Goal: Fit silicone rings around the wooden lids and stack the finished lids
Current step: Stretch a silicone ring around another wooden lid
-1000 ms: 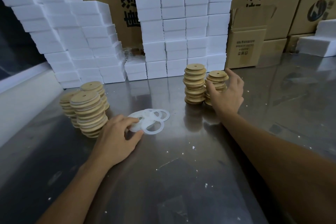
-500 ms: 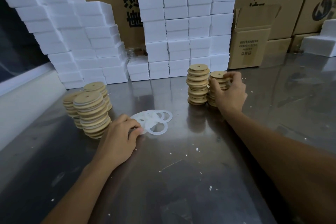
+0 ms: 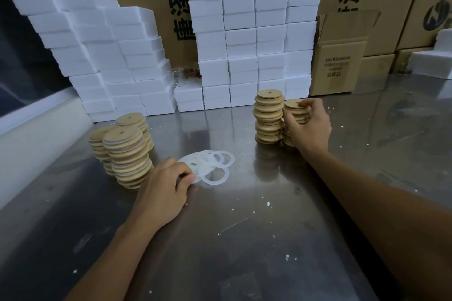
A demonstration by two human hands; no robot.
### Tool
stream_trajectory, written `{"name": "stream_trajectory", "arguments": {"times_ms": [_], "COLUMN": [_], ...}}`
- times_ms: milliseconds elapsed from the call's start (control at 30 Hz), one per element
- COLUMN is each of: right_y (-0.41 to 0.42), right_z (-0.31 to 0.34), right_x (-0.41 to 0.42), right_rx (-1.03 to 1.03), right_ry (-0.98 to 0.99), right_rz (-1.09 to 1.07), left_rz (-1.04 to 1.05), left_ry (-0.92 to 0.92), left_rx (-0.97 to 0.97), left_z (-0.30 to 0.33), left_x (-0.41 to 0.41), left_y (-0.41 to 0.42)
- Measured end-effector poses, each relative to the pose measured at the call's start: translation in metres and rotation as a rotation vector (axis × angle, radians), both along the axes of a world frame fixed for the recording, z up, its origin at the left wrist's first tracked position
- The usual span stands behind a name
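Here, a silicone ring (image 3: 195, 179) is apparently pinched by the curled left hand (image 3: 162, 189), while a wooden lid (image 3: 294, 104) is gripped by the right hand (image 3: 309, 127).

Left hand (image 3: 163, 190) curled, apparently pinching; right hand (image 3: 308, 127) curled, gripping.

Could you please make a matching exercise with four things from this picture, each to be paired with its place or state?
Things:
1. left hand
2. right hand
3. silicone rings
4. white foam blocks

Places or states:
A. stacked against the cardboard boxes at the back
B. grips the top lids of the shorter right stack of wooden lids
C. lying flat and overlapping on the metal table
D. pinches the near edge of the ring pile

Pairs: 1-D, 2-B, 3-C, 4-A
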State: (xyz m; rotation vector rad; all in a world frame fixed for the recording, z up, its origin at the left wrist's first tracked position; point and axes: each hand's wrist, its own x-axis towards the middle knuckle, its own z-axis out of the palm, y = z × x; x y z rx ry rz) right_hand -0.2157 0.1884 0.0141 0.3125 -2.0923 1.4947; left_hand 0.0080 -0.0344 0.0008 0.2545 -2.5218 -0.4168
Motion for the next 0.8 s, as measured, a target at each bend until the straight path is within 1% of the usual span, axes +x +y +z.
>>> {"name": "stream_trajectory", "arguments": {"times_ms": [233,400,467,633,733,800], "right_y": [-0.002,0.002,0.005,0.012,0.014,0.014], "right_z": [-0.002,-0.001,-0.002,-0.005,-0.006,-0.006], "right_x": [0.001,0.009,0.012,0.018,0.025,0.035], "right_rx": [0.012,-0.154,-0.191,-0.135,-0.086,-0.014], "right_ry": [0.106,0.173,0.184,0.199,0.219,0.265], "right_rz": [-0.063,-0.045,-0.063,-0.118,-0.092,-0.052], "left_rz": [-0.006,-0.013,-0.003,0.009,0.006,0.026], "left_ry": [-0.008,0.042,0.081,0.181,0.269,0.31], "left_rx": [0.004,-0.006,0.003,0.057,0.042,0.024], "left_z": [0.001,0.004,0.005,0.006,0.009,0.01], "left_x": [0.0,0.001,0.0,0.0,0.001,0.002], "left_y": [0.0,0.004,0.006,0.01,0.013,0.015]}}
